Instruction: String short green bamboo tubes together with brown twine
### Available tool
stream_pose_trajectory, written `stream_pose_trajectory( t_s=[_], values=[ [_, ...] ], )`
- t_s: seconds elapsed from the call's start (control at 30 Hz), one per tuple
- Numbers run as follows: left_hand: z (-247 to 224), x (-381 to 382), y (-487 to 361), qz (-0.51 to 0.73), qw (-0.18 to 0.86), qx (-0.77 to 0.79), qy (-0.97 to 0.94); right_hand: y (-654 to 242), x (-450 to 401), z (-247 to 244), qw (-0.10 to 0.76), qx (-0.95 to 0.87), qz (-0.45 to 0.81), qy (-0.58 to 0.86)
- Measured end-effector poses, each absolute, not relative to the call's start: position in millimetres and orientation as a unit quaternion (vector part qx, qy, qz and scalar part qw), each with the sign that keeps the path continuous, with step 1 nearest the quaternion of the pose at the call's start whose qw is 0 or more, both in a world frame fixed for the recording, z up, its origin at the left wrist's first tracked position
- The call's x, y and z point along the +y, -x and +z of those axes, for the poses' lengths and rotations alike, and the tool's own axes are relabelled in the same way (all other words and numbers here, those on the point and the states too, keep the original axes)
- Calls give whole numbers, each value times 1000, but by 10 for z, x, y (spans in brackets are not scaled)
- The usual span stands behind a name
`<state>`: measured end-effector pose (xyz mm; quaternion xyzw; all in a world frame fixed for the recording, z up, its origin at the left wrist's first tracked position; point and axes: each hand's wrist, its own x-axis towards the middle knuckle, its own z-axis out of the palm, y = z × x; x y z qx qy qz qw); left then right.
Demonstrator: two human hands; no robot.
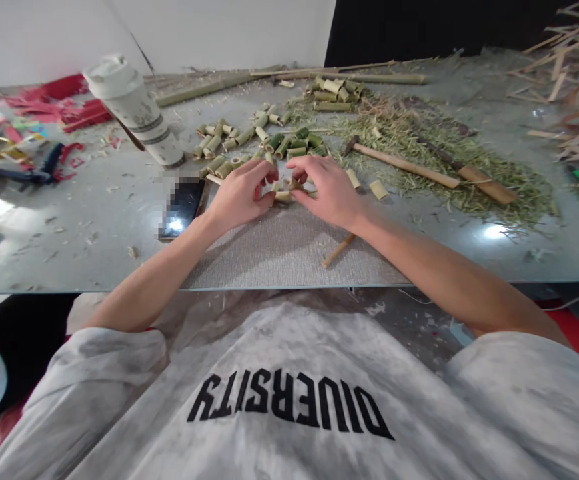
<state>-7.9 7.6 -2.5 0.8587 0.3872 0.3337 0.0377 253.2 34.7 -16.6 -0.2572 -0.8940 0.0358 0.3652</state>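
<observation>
My left hand [244, 193] rests over the glass table with its fingers curled, and a small red thing shows between its thumb and fingers. My right hand [327, 190] faces it, thumb and fingers closed on a short bamboo piece [295, 185]. Another pale bamboo piece [283, 197] lies between the two hands, by the left thumb tip. Just beyond the fingers are many short cut bamboo tubes [214, 143], some of them dark green [299, 141]. Two pale pieces [378, 190] lie right of my right hand.
A black phone [185, 203] and a tall white cup [142, 117] stand or lie at left. A hammer [404, 163], a wooden-handled tool [487, 185] and green shavings [529, 190] lie at right. A thin stick [338, 252] is near the front edge.
</observation>
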Motion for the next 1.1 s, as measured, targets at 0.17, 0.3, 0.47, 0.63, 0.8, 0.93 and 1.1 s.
stream_pose_trajectory(
  t_s=[0.17, 0.3, 0.47, 0.63, 0.8, 0.93, 1.1],
  values=[
    [-158, 216, 195, 216, 48, 375, -900, -2578, 413, -186, 383, -868, 71, 308],
    [-222, 247, 178, 186, 54, 395, -898, -2593, 441, -187, 384, -858, 89, 330],
    [-141, 202, 130, 178, 53, 411, -892, -2591, 421, -151, 366, -853, 112, 355],
    [-88, 135, 75, 181, 50, 437, -880, -2595, 427, -157, 368, -847, 141, 356],
    [-113, 112, 18, 176, 40, 454, -873, -2581, 422, -175, 377, -849, 160, 335],
    [-93, 117, 29, 193, 58, 456, -867, -2565, 422, -183, 409, -830, 205, 319],
    [-54, 137, 90, 320, 158, 439, -825, -2595, 532, -234, 461, -777, 273, 330]
  ],
)
